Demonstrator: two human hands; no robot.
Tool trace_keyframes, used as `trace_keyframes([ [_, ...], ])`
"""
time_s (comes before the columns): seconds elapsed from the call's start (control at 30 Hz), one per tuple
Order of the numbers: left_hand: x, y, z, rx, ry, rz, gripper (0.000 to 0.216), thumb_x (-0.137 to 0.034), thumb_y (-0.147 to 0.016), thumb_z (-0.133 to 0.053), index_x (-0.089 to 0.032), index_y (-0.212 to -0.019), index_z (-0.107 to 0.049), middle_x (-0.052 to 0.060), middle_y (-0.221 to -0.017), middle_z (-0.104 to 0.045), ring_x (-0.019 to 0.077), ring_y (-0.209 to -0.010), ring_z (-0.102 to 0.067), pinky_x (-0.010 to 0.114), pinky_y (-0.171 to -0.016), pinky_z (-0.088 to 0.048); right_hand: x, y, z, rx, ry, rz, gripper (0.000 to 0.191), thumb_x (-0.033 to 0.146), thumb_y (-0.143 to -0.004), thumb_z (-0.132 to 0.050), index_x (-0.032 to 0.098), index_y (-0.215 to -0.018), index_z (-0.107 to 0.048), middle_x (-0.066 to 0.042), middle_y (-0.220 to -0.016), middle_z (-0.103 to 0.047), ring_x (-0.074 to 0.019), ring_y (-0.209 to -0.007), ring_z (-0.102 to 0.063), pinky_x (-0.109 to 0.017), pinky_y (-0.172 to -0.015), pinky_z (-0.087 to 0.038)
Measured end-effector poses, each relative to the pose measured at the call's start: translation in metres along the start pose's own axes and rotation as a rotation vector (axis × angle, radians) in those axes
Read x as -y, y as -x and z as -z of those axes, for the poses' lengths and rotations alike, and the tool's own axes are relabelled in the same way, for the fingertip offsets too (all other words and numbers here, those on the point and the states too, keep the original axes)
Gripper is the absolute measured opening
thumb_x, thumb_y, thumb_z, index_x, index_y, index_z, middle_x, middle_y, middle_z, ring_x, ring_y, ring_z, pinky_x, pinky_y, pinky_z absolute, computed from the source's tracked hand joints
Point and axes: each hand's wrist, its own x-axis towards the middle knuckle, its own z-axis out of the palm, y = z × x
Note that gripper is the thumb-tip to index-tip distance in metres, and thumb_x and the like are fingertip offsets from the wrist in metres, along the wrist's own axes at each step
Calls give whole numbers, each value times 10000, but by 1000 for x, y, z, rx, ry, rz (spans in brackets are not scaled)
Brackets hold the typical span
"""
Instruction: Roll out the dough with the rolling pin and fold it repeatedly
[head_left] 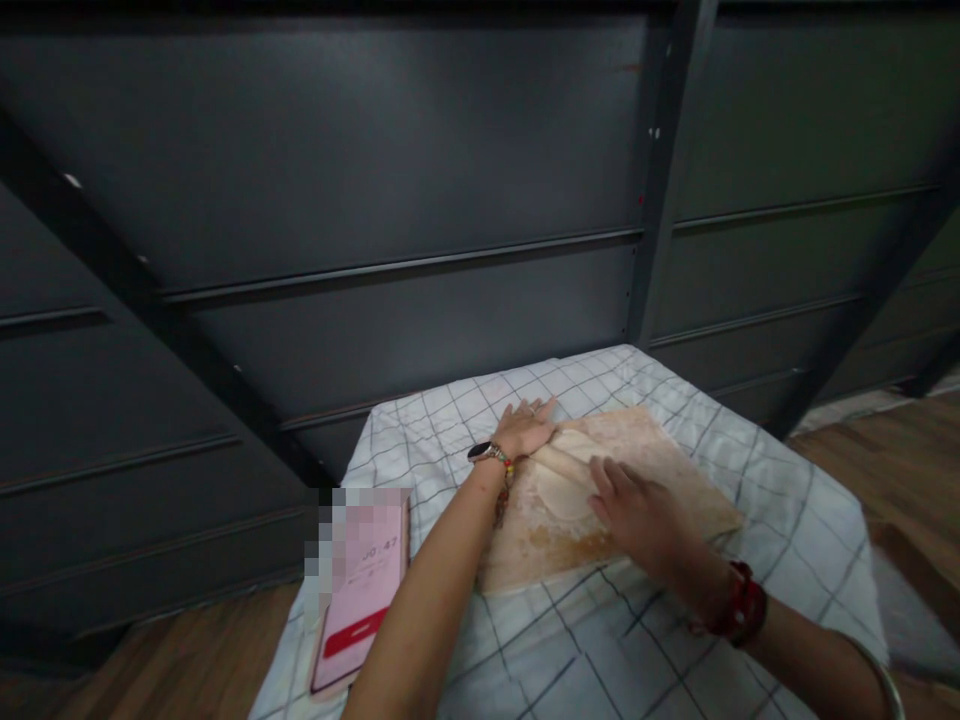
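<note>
A flat, pale round of dough (561,497) lies on a floury wooden board (679,465). Across the dough runs a light wooden rolling pin (564,464). My left hand (525,428) is at the pin's far left end, its fingers stretched out and spread, the palm seemingly against the pin. Fingers of my right hand (630,510) curl over the pin's near right end; this hand is slightly blurred. A watch and a beaded bracelet are on my left wrist, a red bracelet and a bangle on the right.
The board sits on a table covered with a white checked cloth (570,640). Left of my left forearm lies a phone (364,590) with a pink screen, partly pixelated. A dark panelled metal wall (420,180) stands directly behind the table. Wooden floor (900,460) shows at both sides.
</note>
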Motion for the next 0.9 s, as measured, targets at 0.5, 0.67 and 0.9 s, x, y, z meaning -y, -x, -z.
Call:
trace_keyframes([
  [0.5,3,52,-2,-75,-11,86,530,-368,-896,-316,-307,-1422,-349,22,-1491,-325,281,-1411,-125,534,-1091,-161,41,30,14,-44,57,109,482,41,-833,-409,133,-1300,-483,-147,-1077,-614,-193,-718,-611,-295,-539,-497],
  [0.67,-2,38,-2,-131,-78,53,535,-302,-916,-267,-185,-1434,-327,90,-1517,-255,257,-1418,-94,511,-1118,-79,-4,12,14,-105,-295,233,347,109,-871,-463,178,-1200,-548,-89,-1054,-640,-173,-889,-616,-279,-737,-529],
  [0.9,-19,-3,10,-168,-58,-58,559,-283,-917,-274,-154,-1460,-254,101,-1530,-210,241,-1415,-122,425,-1124,-155,-64,-13,12,-223,-588,111,271,243,-898,-456,172,-1107,-613,-80,-1078,-666,-184,-990,-616,-336,-884,-496],
])
